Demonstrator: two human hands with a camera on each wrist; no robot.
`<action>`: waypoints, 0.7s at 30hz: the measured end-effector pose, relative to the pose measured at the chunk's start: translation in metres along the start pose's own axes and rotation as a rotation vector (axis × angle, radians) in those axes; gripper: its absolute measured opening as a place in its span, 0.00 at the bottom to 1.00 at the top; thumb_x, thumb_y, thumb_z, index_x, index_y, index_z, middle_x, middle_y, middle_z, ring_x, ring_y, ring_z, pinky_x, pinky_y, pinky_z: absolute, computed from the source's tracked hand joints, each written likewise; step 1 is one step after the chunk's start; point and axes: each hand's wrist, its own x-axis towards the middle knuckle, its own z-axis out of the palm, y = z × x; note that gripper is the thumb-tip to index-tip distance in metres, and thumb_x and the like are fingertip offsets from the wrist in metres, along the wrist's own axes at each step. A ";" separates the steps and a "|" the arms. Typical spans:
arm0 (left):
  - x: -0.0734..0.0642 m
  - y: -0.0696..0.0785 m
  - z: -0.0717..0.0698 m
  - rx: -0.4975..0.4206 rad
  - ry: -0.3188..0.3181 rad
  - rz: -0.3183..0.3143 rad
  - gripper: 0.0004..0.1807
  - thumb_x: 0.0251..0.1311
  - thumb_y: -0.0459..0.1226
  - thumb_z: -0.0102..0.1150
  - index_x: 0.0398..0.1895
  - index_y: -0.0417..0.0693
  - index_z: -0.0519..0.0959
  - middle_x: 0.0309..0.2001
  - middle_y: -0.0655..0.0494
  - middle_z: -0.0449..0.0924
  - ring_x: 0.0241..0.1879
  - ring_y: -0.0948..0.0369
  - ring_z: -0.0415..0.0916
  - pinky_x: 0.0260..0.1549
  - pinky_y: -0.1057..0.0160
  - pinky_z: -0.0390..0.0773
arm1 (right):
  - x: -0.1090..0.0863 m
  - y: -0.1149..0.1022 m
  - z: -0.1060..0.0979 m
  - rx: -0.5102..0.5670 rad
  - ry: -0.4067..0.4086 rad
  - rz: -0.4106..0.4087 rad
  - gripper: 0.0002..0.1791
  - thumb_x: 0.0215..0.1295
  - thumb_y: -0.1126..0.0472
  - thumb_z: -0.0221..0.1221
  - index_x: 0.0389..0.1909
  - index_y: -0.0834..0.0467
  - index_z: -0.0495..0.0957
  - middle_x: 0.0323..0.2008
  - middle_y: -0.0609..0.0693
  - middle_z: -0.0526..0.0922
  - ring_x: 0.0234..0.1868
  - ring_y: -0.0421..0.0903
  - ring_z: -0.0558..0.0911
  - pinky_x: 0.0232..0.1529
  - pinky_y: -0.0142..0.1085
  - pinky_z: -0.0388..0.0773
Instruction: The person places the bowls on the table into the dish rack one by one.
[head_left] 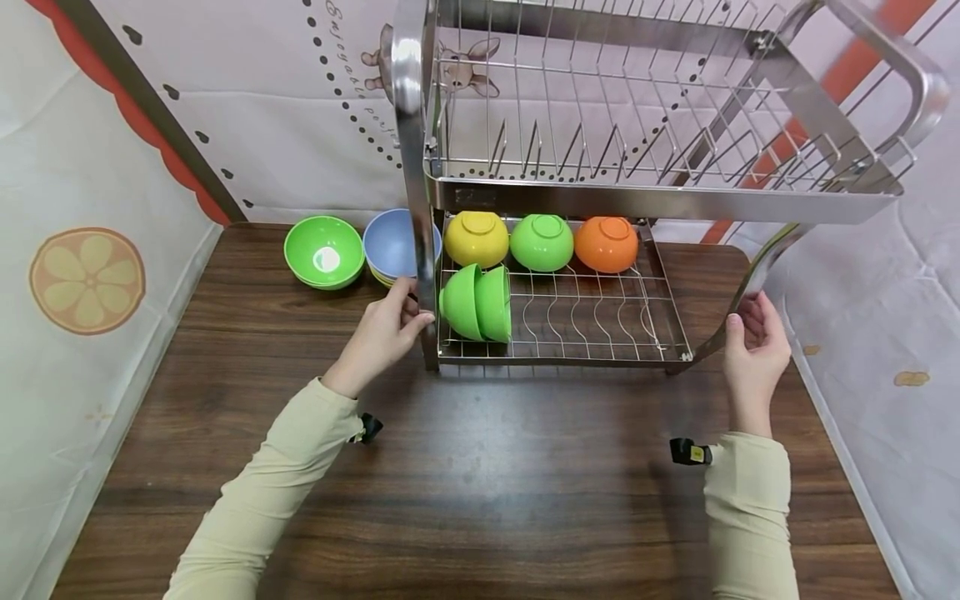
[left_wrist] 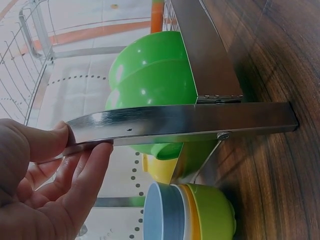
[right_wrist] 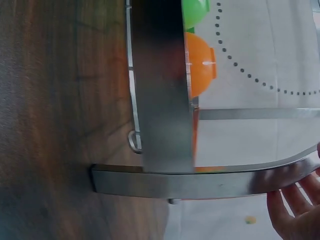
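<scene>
A two-tier metal dish rack [head_left: 645,204] stands on the wooden table. My left hand [head_left: 384,333] pinches its left front post [left_wrist: 165,120] between thumb and fingers. On the opposite side my right hand [head_left: 757,358] holds the curved right front post [right_wrist: 225,184], with the fingertips against the metal. Upside down along the back of the lower tier sit a yellow bowl [head_left: 477,242], a green bowl [head_left: 542,246] and an orange bowl [head_left: 606,247]. Two nested green bowls [head_left: 461,304] lie on their sides at the tier's front left.
Left of the rack, an upright green bowl [head_left: 324,250] stands on the table [head_left: 480,483]. Beside it a blue bowl [head_left: 393,242] tops a stack, partly hidden by the post. The upper tier's wire slots [head_left: 570,150] hold no dishes. Printed cloth [head_left: 262,125] hangs behind.
</scene>
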 end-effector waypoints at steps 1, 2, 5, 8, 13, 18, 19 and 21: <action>0.000 0.000 0.000 0.000 -0.001 -0.002 0.17 0.56 0.34 0.59 0.46 0.39 0.66 0.32 0.43 0.77 0.28 0.54 0.76 0.28 0.58 0.75 | 0.000 0.003 0.000 -0.003 0.001 0.005 0.21 0.59 0.72 0.51 0.56 0.66 0.70 0.37 0.34 0.75 0.38 0.32 0.74 0.43 0.22 0.69; 0.000 0.000 0.000 0.000 -0.001 -0.001 0.17 0.56 0.34 0.59 0.46 0.39 0.66 0.32 0.43 0.77 0.28 0.54 0.76 0.28 0.58 0.75 | 0.001 0.005 0.000 -0.002 0.005 0.009 0.21 0.59 0.73 0.51 0.55 0.67 0.70 0.35 0.33 0.75 0.37 0.31 0.73 0.41 0.22 0.69; 0.000 0.001 0.000 -0.002 0.000 0.002 0.17 0.56 0.34 0.59 0.46 0.39 0.66 0.32 0.43 0.77 0.28 0.54 0.76 0.28 0.58 0.75 | 0.005 0.013 -0.001 -0.007 0.024 0.005 0.20 0.59 0.73 0.51 0.54 0.68 0.71 0.32 0.30 0.75 0.34 0.30 0.73 0.38 0.21 0.68; 0.000 0.001 0.000 -0.007 0.003 0.009 0.17 0.56 0.34 0.58 0.46 0.39 0.66 0.32 0.43 0.77 0.28 0.54 0.76 0.28 0.58 0.75 | 0.005 0.011 -0.002 0.036 0.028 0.005 0.20 0.57 0.74 0.53 0.52 0.71 0.72 0.29 0.30 0.76 0.31 0.29 0.73 0.36 0.20 0.68; 0.000 0.000 0.000 -0.010 0.009 0.017 0.17 0.56 0.34 0.59 0.45 0.39 0.66 0.32 0.44 0.76 0.27 0.55 0.75 0.27 0.59 0.75 | 0.004 0.008 -0.002 0.215 0.039 0.010 0.19 0.54 0.77 0.54 0.48 0.71 0.74 0.27 0.36 0.78 0.28 0.30 0.76 0.34 0.19 0.70; -0.001 -0.001 0.002 -0.011 0.009 0.021 0.17 0.56 0.34 0.59 0.46 0.39 0.65 0.32 0.45 0.76 0.29 0.54 0.76 0.29 0.58 0.76 | 0.007 0.018 -0.002 0.368 0.056 0.042 0.19 0.51 0.80 0.55 0.47 0.71 0.76 0.26 0.40 0.82 0.27 0.32 0.78 0.33 0.18 0.72; -0.001 -0.002 0.002 -0.012 0.010 0.023 0.17 0.56 0.34 0.58 0.46 0.39 0.65 0.32 0.45 0.76 0.30 0.54 0.77 0.30 0.58 0.77 | 0.008 0.020 -0.002 0.388 0.057 0.052 0.19 0.51 0.80 0.55 0.47 0.71 0.75 0.25 0.41 0.82 0.27 0.32 0.79 0.33 0.18 0.72; -0.001 -0.002 0.002 -0.014 0.011 0.026 0.18 0.56 0.34 0.58 0.46 0.39 0.65 0.32 0.45 0.76 0.31 0.54 0.77 0.31 0.58 0.77 | 0.009 0.023 -0.003 0.414 0.059 0.070 0.19 0.50 0.80 0.55 0.47 0.72 0.75 0.25 0.41 0.82 0.26 0.32 0.79 0.32 0.18 0.72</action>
